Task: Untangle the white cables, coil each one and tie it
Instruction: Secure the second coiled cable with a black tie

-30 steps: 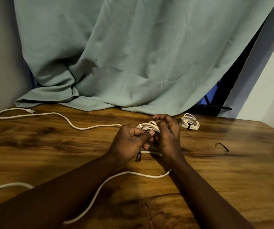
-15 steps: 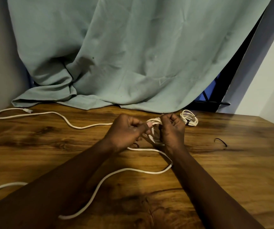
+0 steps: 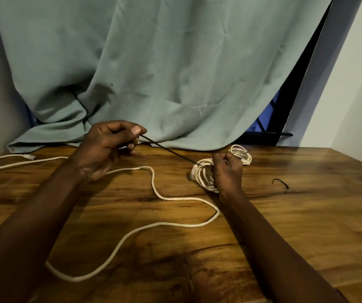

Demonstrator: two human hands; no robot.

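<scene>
Right hand (image 3: pixel 227 171) closes around a white cable coil (image 3: pixel 202 174) while left hand (image 3: pixel 108 147) pinches the taut black tie (image 3: pixel 171 151) stretched between them.

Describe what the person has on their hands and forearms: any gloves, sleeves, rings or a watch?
Nothing is worn. The left hand and right hand are bare, with no gloves or visible rings. Both forearms are uncovered up to the frame edge, with no sleeve, watch or band. The left thumbnail looks short and unpainted.
</scene>
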